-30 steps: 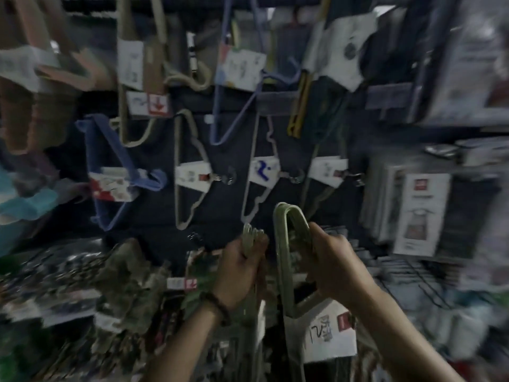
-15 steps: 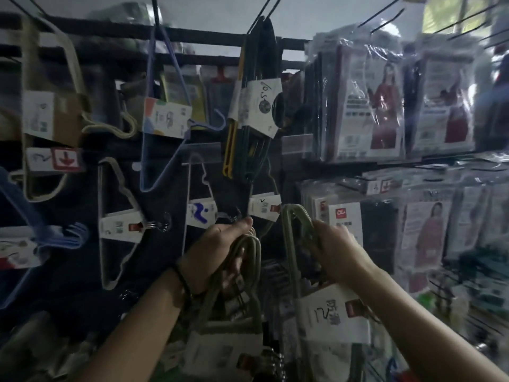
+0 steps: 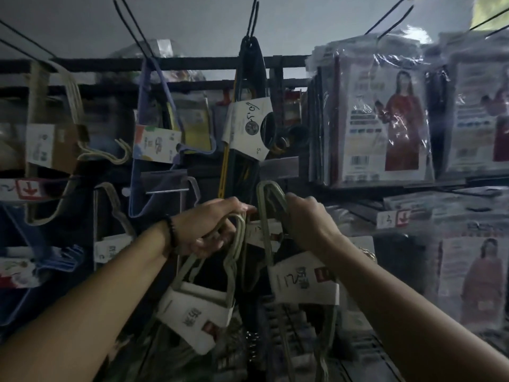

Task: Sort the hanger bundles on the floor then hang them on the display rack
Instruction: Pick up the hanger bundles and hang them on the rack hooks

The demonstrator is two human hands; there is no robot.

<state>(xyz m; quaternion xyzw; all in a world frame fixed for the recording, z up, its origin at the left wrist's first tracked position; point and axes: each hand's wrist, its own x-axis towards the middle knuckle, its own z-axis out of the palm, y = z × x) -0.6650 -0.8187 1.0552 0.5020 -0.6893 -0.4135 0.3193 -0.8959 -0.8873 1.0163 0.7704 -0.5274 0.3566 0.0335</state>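
My left hand (image 3: 212,226) grips the top of a pale green hanger bundle (image 3: 232,260) wrapped in a white paper label (image 3: 195,315). My right hand (image 3: 308,221) grips a second pale green hanger bundle (image 3: 265,199) near its upper corner; that bundle's white label (image 3: 303,282) hangs below my wrist. Both bundles are raised in front of the dark display rack (image 3: 192,64), close together at centre. A bare metal peg (image 3: 168,191) sticks out of the rack just left of my left hand.
Beige (image 3: 68,86), blue (image 3: 154,172) and black (image 3: 253,86) hanger bundles hang from pegs on the rack. Bagged garment packs (image 3: 385,125) fill the shelves at right. More blue hangers (image 3: 55,260) hang at lower left. Goods crowd the dim space below.
The view has tilted upward, showing the rack top and ceiling. Both hands have risen with their bundles toward the rack's middle pegs and now sit closer together.
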